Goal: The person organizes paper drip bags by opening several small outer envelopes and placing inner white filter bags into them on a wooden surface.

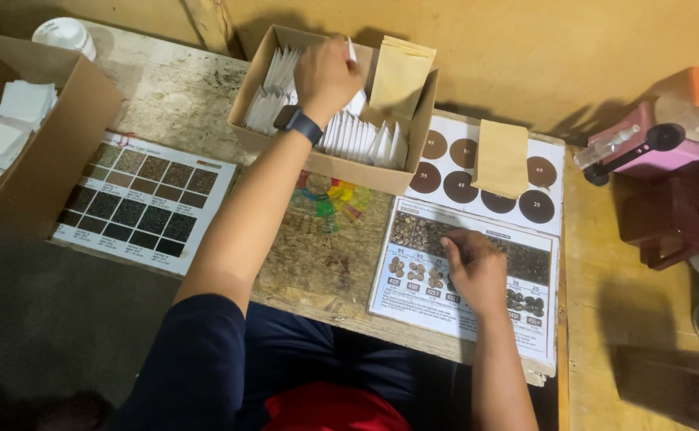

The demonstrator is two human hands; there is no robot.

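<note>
Landmark: open cardboard box (413,164) at centre back of the wooden counter (182,96).

Box contents: rows of small white sachets (361,136) stood on edge; one tan paper pouch (399,76) is propped upright in the box's right end.

Left hand (329,73) is seen inside the box, fingers closed together on a white sachet at the top of the row. A dark wristwatch (298,124) is worn on that wrist.

Right hand (475,270) is rested in front of the box, fingers curled together, on a laminated chart of coffee beans (421,307). Whether anything is pinched in it cannot be told.

Just right of the box: a white sheet printed with dark brown discs (445,179), with a second tan pouch (501,158) lying flat on it.

Left of the box: a rectangular chart with a grid of brown and black squares (143,203).

Further left: a second cardboard box (62,148) holding flat white packets (0,137).

Far right of the box: a pink device (645,148).
</note>
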